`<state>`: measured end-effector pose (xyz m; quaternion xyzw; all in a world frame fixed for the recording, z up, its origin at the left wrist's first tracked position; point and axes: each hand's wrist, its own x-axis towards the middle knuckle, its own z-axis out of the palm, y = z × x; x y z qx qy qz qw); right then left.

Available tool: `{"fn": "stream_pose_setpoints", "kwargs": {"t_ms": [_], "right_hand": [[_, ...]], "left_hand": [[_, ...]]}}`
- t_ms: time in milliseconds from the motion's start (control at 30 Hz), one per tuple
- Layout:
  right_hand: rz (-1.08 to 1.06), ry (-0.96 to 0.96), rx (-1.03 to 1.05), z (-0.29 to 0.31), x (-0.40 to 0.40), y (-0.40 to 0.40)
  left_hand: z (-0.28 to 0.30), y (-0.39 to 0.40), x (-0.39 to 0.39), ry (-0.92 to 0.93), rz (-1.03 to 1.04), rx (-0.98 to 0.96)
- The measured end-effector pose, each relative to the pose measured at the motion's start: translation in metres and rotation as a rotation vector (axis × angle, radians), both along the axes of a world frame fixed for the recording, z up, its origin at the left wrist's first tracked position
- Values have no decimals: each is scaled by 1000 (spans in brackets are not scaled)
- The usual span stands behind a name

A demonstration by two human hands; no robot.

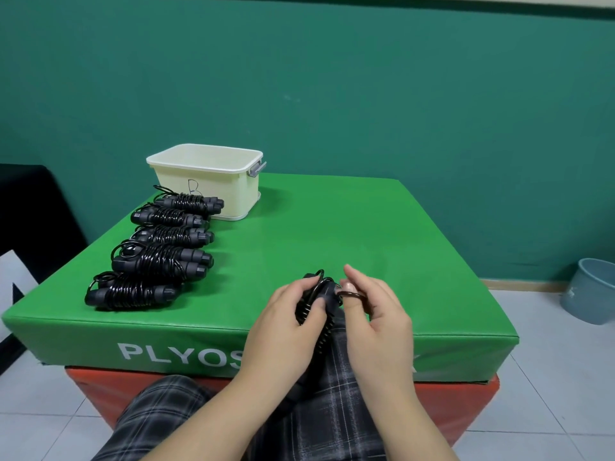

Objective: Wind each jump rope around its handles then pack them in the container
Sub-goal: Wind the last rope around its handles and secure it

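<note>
My left hand point(288, 322) grips a black jump rope point(319, 296) by its two handles, with the cord coiled round them. My right hand point(377, 309) pinches the last loop of cord point(352, 296) beside the handle tops, the loop lying over my thumb. Both hands hover at the near edge of the green box point(349, 227). Several wound black jump ropes point(156, 251) lie in a row along the box's left side. A cream plastic container point(213, 184) with a grey latch stands at the far left corner; its inside is hidden.
The green padded box sits on a red one point(466, 404). My plaid-trousered legs point(199, 424) are below the hands. A grey-blue bin point(589, 289) stands on the tiled floor at right. A black object point(30, 221) is at left, and a teal wall behind.
</note>
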<state>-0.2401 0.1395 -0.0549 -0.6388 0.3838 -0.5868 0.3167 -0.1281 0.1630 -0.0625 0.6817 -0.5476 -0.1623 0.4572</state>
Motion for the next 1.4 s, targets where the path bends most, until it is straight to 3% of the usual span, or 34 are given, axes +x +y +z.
{"fn": "stream_pose_setpoints", "kwargs": {"t_ms": [133,300,467,733,933,1000,1200,1400], "right_hand": [[11,-56,141,-4,-1,-7],[-136,211,311,-24,-3,-17],[-119,2,453,-24,-5,-24],[-140,8,240,-23,-10,-15],[258,-201,84,-6,-2,3],[357,-116,78,-1,0,6],[363,479,0,9,-7,-2],[385,714,-56,9,-11,-6]], "left_hand": [[0,-1,1,20,4,17],[-3,-1,5,88,0,1],[-5,0,7,156,-7,0],[-10,-8,12,334,15,-16],[-8,-10,13,378,-36,-34],[-7,-10,14,395,-48,-39],[-11,-12,16,422,-59,-31],[-12,-13,17,457,-54,-27]]}}
